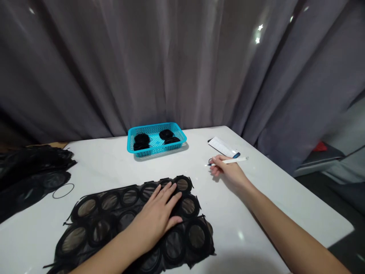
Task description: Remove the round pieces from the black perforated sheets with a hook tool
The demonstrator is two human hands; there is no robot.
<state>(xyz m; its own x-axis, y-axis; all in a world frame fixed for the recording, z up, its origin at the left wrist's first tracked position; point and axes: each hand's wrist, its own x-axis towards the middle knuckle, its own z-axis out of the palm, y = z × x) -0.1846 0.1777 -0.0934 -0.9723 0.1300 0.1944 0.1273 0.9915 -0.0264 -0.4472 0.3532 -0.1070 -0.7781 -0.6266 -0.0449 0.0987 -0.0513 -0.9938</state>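
Note:
A black mesh sheet (pixel 114 224) with several round rings set in it lies on the white table (pixel 256 228) in front of me. My left hand (pixel 158 217) rests flat on it with the fingers stretched out. To the right of the sheet, my right hand (pixel 229 173) is closed on a white pen-like tool (pixel 232 161) with its tip pointing left, low over the bare table.
A turquoise basket (pixel 156 139) holding several black round pieces stands at the table's back. A white card (pixel 222 146) lies behind my right hand. A heap of black mesh (pixel 31 167) and a loose black ring (pixel 63 190) sit at the left. Grey curtains hang behind.

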